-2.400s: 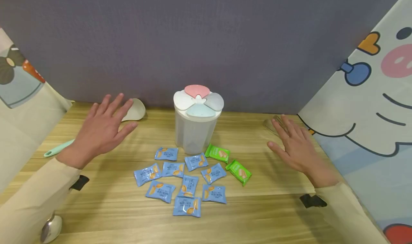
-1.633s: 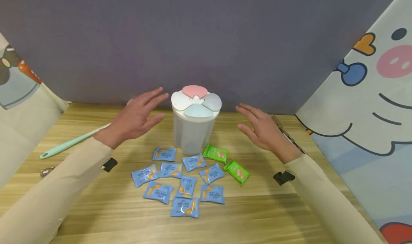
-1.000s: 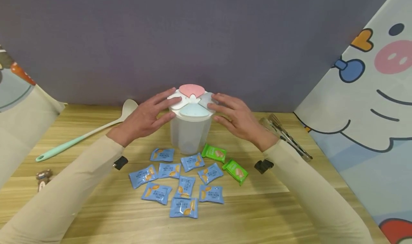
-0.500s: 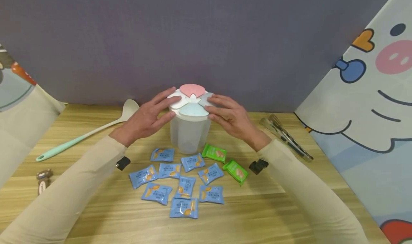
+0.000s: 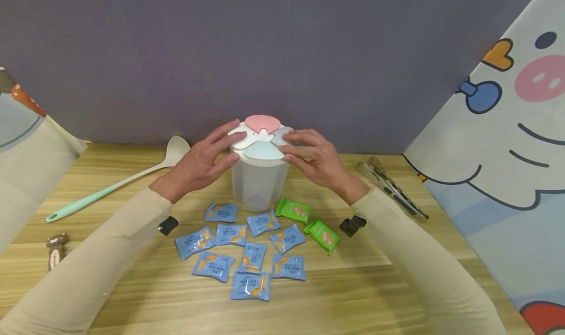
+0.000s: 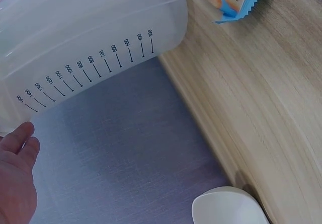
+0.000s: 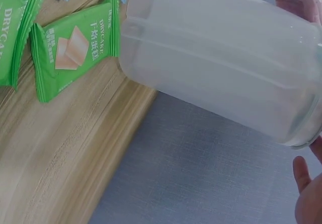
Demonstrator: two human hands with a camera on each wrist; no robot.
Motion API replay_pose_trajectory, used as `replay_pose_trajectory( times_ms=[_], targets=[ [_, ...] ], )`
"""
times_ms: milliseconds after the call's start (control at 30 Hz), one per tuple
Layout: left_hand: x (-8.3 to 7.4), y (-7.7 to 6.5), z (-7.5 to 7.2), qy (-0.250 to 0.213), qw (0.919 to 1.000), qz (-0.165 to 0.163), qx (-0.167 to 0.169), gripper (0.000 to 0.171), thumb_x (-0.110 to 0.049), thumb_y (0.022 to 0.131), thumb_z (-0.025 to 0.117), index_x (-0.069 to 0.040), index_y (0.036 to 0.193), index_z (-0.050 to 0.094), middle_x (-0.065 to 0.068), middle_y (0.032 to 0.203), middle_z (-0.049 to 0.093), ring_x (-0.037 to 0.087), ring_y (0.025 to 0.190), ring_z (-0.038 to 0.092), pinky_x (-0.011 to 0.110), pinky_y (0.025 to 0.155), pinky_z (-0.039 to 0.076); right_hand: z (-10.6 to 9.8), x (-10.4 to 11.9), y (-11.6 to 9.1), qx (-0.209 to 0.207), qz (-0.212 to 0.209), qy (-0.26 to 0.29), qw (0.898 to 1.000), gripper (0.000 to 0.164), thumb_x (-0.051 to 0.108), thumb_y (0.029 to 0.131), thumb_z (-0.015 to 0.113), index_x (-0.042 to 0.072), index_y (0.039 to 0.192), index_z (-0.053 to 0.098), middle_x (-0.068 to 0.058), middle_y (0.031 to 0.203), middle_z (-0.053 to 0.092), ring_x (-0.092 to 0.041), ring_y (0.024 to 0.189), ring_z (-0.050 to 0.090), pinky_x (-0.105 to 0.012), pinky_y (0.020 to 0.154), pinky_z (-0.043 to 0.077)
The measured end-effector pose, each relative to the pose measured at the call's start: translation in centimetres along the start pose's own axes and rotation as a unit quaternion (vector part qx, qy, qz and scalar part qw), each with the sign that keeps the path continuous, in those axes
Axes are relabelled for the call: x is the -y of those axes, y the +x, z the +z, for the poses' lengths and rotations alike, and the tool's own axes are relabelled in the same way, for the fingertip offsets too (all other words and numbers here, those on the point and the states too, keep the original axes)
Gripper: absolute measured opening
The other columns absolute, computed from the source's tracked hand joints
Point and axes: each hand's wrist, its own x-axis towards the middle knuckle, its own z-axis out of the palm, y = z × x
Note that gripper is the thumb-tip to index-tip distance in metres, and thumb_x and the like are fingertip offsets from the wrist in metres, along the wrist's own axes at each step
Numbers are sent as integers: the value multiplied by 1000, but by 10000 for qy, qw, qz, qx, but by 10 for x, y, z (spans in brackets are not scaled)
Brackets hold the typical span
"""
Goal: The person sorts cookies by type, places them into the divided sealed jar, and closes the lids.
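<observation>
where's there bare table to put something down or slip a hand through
The widest bare patch of table lies nearest the person, between the blue packets, left sleeve and right sleeve. A smaller one lies outside the right sleeve, nearer than the tongs. It's crowded before the container, with blue and green packets.

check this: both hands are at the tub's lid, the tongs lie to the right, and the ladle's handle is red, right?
Not quite: the ladle's handle is mint green, as the head view shows. The left hand and right hand are at the lid, and the tongs lie to the right.
</observation>
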Motion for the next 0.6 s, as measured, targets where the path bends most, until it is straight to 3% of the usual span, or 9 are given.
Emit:
replay_pose_trajectory(
  times_ms=[600],
  targets=[
    [0,0,2,-54,9999,16,-123,59,-51,100,35,-7,137,48,13,147,35,27,129,40,50,96,40,6,-3,4,-444,-2,161,9989,34,31,95,58,2,97,75,-13,102,69,-29,98,60,-36,87,46]
  ],
)
